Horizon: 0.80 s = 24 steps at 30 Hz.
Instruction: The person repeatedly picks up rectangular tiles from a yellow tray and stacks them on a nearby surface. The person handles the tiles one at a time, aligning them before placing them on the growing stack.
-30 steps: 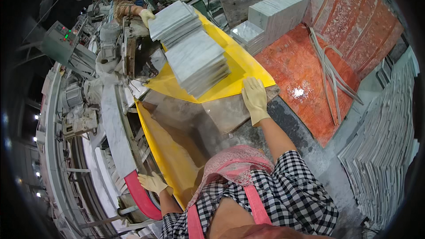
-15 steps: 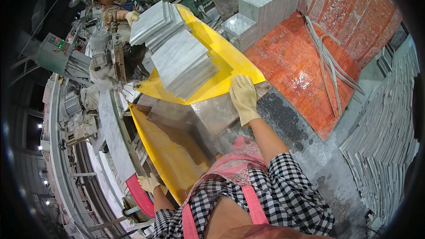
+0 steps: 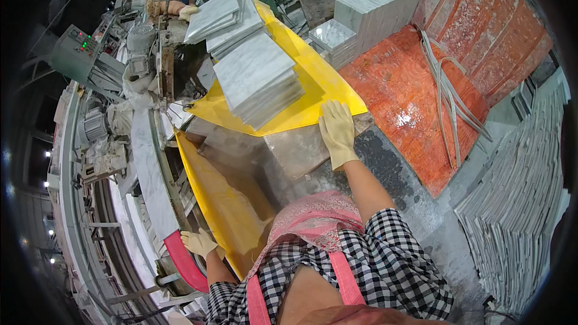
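My right hand [image 3: 338,134], in a cream glove, lies flat with fingers stretched out on the near right corner of a yellow sheet [image 3: 337,93]. On that sheet rests a near stack of grey-white marble tiles [image 3: 256,72], left of the hand and apart from it. Behind it are a middle stack [image 3: 241,31] and a far group of tiles [image 3: 212,17]. My left hand [image 3: 198,243], gloved too, is low on the left beside a red curved strip [image 3: 183,263], fingers extended over the end of a long pale slab [image 3: 153,186]. It grips nothing visible.
At the far left a co-worker's gloved hand [image 3: 188,12] is at the far tiles. A yellow panel [image 3: 220,201] slopes between my arms. Further right are more stacked tiles [image 3: 376,15], a wet orange sheet [image 3: 409,96] with loose straps [image 3: 448,93], and many upright thin slabs [image 3: 512,204].
The view has shifted slightly. The far tiles and the co-worker's hand have moved a little away from me. My hands keep nearly the same places.
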Tool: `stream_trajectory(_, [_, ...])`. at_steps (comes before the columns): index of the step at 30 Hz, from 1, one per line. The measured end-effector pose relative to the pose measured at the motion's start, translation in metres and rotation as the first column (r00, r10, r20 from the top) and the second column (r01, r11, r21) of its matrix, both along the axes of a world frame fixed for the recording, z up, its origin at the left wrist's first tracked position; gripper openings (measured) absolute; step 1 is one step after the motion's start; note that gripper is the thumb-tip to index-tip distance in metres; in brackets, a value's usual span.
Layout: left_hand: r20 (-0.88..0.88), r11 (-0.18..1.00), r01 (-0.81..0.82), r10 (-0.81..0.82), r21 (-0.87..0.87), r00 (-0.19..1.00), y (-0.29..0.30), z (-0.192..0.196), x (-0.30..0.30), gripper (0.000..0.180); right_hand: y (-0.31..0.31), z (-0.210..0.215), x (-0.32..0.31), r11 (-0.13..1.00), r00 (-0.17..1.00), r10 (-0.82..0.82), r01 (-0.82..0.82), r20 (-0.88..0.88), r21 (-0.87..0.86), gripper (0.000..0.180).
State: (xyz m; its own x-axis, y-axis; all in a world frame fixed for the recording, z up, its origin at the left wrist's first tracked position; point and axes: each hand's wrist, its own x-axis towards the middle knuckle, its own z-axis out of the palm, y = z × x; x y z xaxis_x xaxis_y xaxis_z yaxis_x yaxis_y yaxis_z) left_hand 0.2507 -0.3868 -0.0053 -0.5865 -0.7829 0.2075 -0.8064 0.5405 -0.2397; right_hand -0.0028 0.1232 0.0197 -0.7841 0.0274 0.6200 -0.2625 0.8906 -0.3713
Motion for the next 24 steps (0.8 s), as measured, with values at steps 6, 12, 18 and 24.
stream_trajectory(6, [-0.045,0.998,-0.018,0.021,0.056,0.999,0.0055,0.0013,-0.0013,0.08,-0.0003,-0.0035,-0.0007,1.0,0.997,0.017,-0.016,0.073,-0.017,0.035])
stream_trajectory(12, [-0.047,0.999,0.007,-0.005,0.033,0.999,0.0045,-0.0034,0.0008,0.079,0.0007,-0.0031,-0.0003,1.0,0.998,0.001,-0.002,0.069,0.006,0.037])
stream_trajectory(18, [-0.078,0.997,-0.017,0.023,0.074,0.997,0.0102,0.0034,-0.0038,0.079,0.0028,-0.0005,0.0028,0.999,0.976,0.029,-0.021,0.214,-0.038,0.039])
stream_trajectory(24, [-0.028,0.997,-0.024,0.026,0.071,0.999,0.0069,0.0016,-0.0045,0.077,0.0033,-0.0037,0.0021,0.999,0.977,0.029,-0.022,0.209,-0.037,0.04])
